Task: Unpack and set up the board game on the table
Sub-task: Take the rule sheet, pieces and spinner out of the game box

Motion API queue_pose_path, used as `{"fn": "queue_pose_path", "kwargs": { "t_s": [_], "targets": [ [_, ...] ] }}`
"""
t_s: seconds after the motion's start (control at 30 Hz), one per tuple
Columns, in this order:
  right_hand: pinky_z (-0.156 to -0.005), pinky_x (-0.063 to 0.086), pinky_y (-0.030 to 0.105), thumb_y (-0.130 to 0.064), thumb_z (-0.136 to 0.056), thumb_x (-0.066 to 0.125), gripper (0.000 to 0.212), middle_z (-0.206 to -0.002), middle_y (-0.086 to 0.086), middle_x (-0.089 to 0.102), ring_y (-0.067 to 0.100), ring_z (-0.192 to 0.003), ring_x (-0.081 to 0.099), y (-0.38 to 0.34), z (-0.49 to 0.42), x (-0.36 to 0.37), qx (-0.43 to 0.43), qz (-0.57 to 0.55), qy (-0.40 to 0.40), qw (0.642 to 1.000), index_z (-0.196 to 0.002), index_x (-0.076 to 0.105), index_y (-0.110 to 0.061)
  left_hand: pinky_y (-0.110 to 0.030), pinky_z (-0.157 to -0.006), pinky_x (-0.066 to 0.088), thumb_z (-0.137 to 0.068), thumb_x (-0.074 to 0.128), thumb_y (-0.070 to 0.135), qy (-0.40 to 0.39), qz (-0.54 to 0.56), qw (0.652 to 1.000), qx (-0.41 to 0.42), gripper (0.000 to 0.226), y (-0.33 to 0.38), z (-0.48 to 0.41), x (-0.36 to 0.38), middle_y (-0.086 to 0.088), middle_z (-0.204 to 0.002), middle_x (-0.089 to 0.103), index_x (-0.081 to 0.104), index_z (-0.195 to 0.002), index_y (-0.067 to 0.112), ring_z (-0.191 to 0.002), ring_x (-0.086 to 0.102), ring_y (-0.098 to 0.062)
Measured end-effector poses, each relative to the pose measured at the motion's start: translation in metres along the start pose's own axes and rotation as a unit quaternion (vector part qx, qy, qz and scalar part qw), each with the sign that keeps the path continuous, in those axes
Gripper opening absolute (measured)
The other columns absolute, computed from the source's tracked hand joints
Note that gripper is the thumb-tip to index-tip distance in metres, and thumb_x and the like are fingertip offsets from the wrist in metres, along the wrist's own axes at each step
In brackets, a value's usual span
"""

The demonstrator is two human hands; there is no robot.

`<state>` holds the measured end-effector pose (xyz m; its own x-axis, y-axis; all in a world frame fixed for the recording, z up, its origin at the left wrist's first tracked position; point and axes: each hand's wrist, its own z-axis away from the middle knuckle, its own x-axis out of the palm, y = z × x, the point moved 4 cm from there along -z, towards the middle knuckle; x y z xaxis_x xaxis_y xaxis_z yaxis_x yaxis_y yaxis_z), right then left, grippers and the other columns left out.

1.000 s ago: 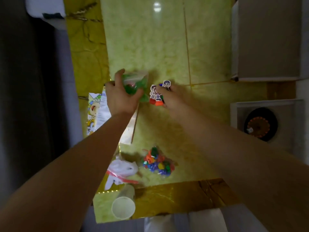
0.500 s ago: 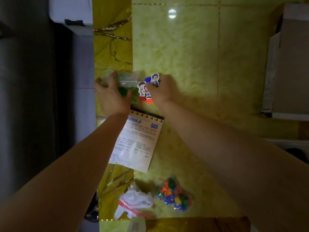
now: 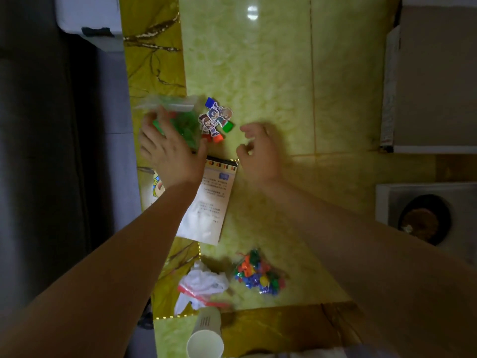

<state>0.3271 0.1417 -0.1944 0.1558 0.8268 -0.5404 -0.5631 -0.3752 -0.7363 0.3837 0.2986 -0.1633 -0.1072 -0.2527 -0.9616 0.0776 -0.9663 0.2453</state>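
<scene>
Gripping a clear plastic bag of green pieces [image 3: 180,117] at the upper left of the frame, the person's left hand [image 3: 170,151] has its fingers laid across the bag's left side and its thumb at the lower right edge, though blur hides how tightly it closes. Just to the right of that bag, a cluster of cardboard character standees [image 3: 215,120] on blue, green, red and orange bases lies flat on the yellow-green table [image 3: 258,60]. It is beside the left hand's grip, not in it. The right hand [image 3: 258,153] hangs just right of the standees without touching them, its fingers loosely curled and holding nothing. A printed rule sheet [image 3: 214,197] lies below the standees, partly under the left wrist. Lower in the frame sit a crumpled white bag [image 3: 204,282], a bag of mixed coloured pegs [image 3: 258,276] beside it, and a paper cup [image 3: 206,337] on its side at the bottom edge. At the right edge a box tray [image 3: 382,202] holds a dark round spinner [image 3: 423,220].
</scene>
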Motion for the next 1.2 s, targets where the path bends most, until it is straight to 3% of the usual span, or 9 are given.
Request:
{"fn": "queue_pose_path", "kwargs": {
  "t_s": [0.13, 0.27, 0.37, 0.43, 0.63, 0.77, 0.9, 1.03, 1.2],
  "targets": [
    [-0.065, 0.038, 0.028, -0.013, -0.086, 0.061, 0.015, -0.070, -0.006, 0.053, 0.010, -0.065, 0.049, 0.043, 0.059, -0.019, 0.039, 0.028, -0.127, 0.991, -0.100, 0.058, -0.016, -0.044, -0.084, 0.044, -0.074, 0.067, 0.018, -0.063, 0.097, 0.989, 0.096, 0.048, 0.011, 0.048, 0.006, -0.022, -0.119, 0.048, 0.053, -0.117, 0.002, -0.103, 0.052, -0.041],
    [-0.078, 0.043, 0.033, -0.042, -0.078, 0.065, 0.028, -0.095, 0.001, 0.057, 0.020, -0.089, 0.055, 0.073, 0.124, -0.033, 0.033, 0.192, -0.214, 0.957, -0.096, 0.056, -0.022, -0.039, -0.072, 0.047, -0.082, 0.063, 0.015, -0.260, 0.085, 0.948, 0.160, 0.029, 0.017, 0.112, 0.024, -0.012, -0.102, 0.059, 0.061, -0.111, 0.011, -0.090, 0.060, -0.032],
    [-0.089, 0.043, 0.039, -0.055, -0.078, 0.064, 0.061, -0.119, 0.009, 0.054, 0.032, -0.109, 0.054, 0.092, 0.173, -0.036, 0.062, 0.310, -0.250, 0.915, -0.122, 0.050, -0.014, -0.033, -0.077, 0.049, -0.084, 0.060, 0.022, -0.412, 0.008, 0.893, 0.180, 0.021, 0.012, 0.165, 0.039, -0.003, -0.100, 0.064, 0.065, -0.104, 0.020, -0.093, 0.062, -0.025],
    [-0.084, 0.043, 0.036, -0.057, -0.078, 0.065, 0.079, -0.127, 0.013, 0.051, 0.031, -0.113, 0.054, 0.109, 0.200, -0.031, 0.095, 0.312, -0.267, 0.907, -0.134, 0.038, -0.008, -0.034, -0.079, 0.050, -0.083, 0.061, 0.027, -0.450, -0.033, 0.876, 0.172, 0.030, 0.006, 0.191, 0.045, -0.002, -0.107, 0.062, 0.062, -0.113, 0.024, -0.097, 0.063, -0.025],
    [-0.071, 0.038, 0.033, -0.043, -0.085, 0.060, 0.038, -0.105, 0.011, 0.061, 0.024, -0.088, 0.056, 0.129, 0.207, -0.019, 0.067, 0.272, -0.182, 0.943, -0.104, 0.059, -0.010, -0.033, -0.068, 0.041, -0.090, 0.061, 0.028, -0.408, -0.061, 0.899, 0.150, 0.051, 0.006, 0.221, 0.045, -0.014, -0.121, 0.043, 0.040, -0.134, 0.014, -0.095, 0.060, -0.035],
    [-0.055, 0.046, 0.030, -0.060, -0.086, 0.041, 0.047, -0.067, -0.001, 0.060, 0.014, -0.057, 0.055, 0.138, 0.199, -0.033, 0.065, 0.246, -0.093, 0.962, -0.071, 0.063, -0.022, -0.039, -0.069, 0.048, -0.081, 0.066, 0.013, -0.255, -0.005, 0.938, 0.233, 0.043, 0.023, 0.226, 0.032, -0.020, -0.118, 0.045, 0.058, -0.122, 0.014, -0.091, 0.056, -0.038],
    [-0.046, 0.033, 0.011, -0.042, -0.086, 0.054, 0.036, -0.049, -0.003, 0.048, 0.002, -0.044, 0.047, 0.127, 0.203, -0.050, 0.018, 0.157, -0.182, 0.970, -0.055, 0.053, -0.023, -0.044, -0.078, 0.043, -0.081, 0.066, 0.023, -0.202, -0.094, 0.932, 0.285, 0.038, 0.036, 0.238, 0.036, -0.019, -0.117, 0.050, 0.063, -0.119, 0.017, -0.098, 0.051, -0.036],
    [-0.065, 0.045, 0.027, -0.024, -0.091, 0.057, 0.010, -0.079, -0.002, 0.062, 0.011, -0.072, 0.058, 0.153, 0.216, -0.098, 0.085, 0.004, -0.105, 0.991, -0.086, 0.063, -0.018, -0.045, -0.080, 0.041, -0.082, 0.065, 0.021, -0.223, -0.167, 0.930, 0.239, 0.040, 0.048, 0.251, 0.042, -0.020, -0.115, 0.048, 0.057, -0.118, 0.007, -0.100, 0.047, -0.038],
    [-0.057, 0.039, 0.032, -0.022, -0.093, 0.053, 0.011, -0.074, 0.001, 0.055, 0.017, -0.066, 0.052, 0.208, 0.241, -0.202, 0.127, 0.087, 0.022, 0.988, -0.085, 0.056, -0.014, -0.043, -0.085, 0.041, -0.083, 0.057, 0.014, -0.272, -0.116, 0.906, 0.304, 0.033, 0.110, 0.281, 0.047, -0.018, -0.114, 0.052, 0.060, -0.115, 0.004, -0.103, 0.050, -0.034]
  ]
}}
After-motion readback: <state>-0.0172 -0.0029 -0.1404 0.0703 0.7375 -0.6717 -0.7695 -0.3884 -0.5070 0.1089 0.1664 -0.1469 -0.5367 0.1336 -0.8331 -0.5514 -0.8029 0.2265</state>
